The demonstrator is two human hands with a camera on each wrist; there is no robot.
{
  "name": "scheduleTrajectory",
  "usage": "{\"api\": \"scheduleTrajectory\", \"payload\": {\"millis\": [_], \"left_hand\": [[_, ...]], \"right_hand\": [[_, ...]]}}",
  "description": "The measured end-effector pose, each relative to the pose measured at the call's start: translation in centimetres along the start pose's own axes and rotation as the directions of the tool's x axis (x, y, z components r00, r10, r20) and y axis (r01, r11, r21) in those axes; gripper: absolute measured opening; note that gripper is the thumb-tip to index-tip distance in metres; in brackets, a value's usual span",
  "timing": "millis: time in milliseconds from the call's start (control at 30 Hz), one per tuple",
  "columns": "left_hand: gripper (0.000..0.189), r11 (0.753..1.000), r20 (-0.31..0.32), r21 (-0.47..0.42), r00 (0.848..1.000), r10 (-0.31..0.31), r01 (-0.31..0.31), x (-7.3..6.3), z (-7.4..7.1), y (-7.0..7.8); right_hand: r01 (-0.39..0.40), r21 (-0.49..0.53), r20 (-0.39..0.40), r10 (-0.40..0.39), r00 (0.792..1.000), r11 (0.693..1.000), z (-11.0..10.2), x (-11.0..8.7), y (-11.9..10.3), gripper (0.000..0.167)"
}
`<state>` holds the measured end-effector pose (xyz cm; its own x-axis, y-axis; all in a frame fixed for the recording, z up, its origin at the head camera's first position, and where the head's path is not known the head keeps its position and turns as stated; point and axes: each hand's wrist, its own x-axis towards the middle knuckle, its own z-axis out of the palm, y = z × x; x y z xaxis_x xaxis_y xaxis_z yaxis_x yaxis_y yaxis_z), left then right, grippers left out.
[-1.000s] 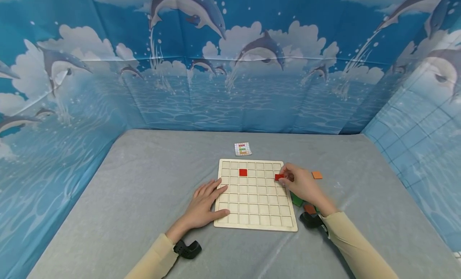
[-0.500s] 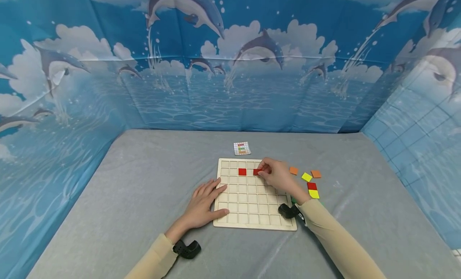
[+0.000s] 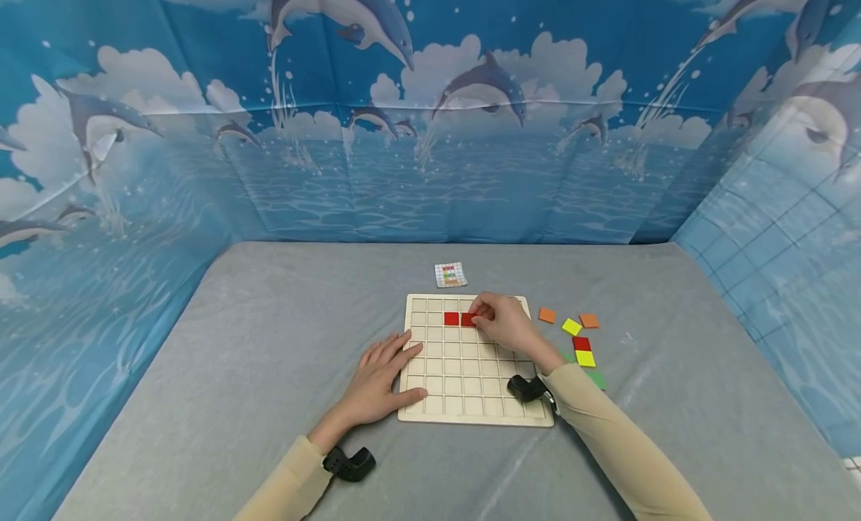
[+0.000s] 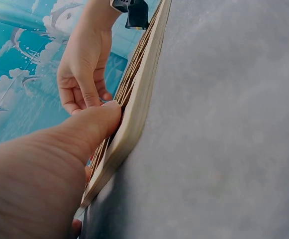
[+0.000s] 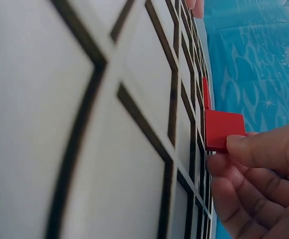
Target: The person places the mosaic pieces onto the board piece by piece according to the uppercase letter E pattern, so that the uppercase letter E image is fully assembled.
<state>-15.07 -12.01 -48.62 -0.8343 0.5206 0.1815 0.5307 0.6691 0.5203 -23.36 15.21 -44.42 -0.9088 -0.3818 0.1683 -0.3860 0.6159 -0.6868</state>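
A square wooden grid board (image 3: 444,386) lies on the grey cloth. My right hand (image 3: 503,323) pinches a red square tile (image 5: 224,130) between thumb and fingers, over the second row from the far edge. In the right wrist view this tile is tilted, one edge at the grid. Just left of it, another red tile (image 3: 451,319) sits in a cell of the same row. My left hand (image 3: 378,386) lies along the board's left edge with fingers spread, thumb and fingertips resting on the board. The left wrist view shows its thumb (image 4: 102,119) on the board's rim.
A small card with a coloured grid pattern (image 3: 450,275) lies beyond the board. Right of the board are loose tiles: orange (image 3: 548,315), yellow (image 3: 572,327), red (image 3: 581,344) and green (image 3: 597,379). My right forearm partly covers the green ones. A dolphin-print curtain (image 3: 430,185) encloses the cloth.
My right hand has carried the red tile leftward from the board's right edge to beside the other red tile. Loose tiles at the right have come into view. My left hand stays in place.
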Motion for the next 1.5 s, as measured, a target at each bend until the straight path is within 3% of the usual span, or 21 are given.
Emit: {"api": "scheduleTrajectory", "payload": {"millis": [433, 900, 1200, 1400, 1500], "left_hand": [[0.072, 1.000, 0.008, -0.002, 1.000, 0.000, 0.000, 0.0, -0.1, 0.0], [0.072, 1.000, 0.012, 0.000, 1.000, -0.005, 0.005, 0.0, -0.1, 0.1], [0.072, 1.000, 0.008, -0.005, 1.000, -0.006, 0.006, -0.1, -0.2, 0.1], [0.072, 1.000, 0.009, -0.001, 1.000, -0.004, 0.004, -0.1, -0.2, 0.1], [0.072, 1.000, 0.010, -0.004, 1.000, -0.005, 0.005, -0.1, -0.1, 0.1]], "right_hand": [[0.006, -0.026, -0.007, -0.007, 1.000, 1.000, 0.2, 0.0, 0.2, 0.011], [0.040, -0.179, -0.028, -0.046, 0.999, 0.983, 0.0, -0.3, 0.5, 0.018], [0.103, -0.288, 0.115, -0.072, 0.991, 0.952, -0.1, -0.4, 0.3, 0.033], [0.110, -0.268, 0.155, -0.070, 0.985, 0.957, -0.4, -0.8, 0.2, 0.040], [0.135, -0.209, 0.174, -0.099, 0.980, 0.969, -0.9, -1.4, 0.4, 0.043]]}}
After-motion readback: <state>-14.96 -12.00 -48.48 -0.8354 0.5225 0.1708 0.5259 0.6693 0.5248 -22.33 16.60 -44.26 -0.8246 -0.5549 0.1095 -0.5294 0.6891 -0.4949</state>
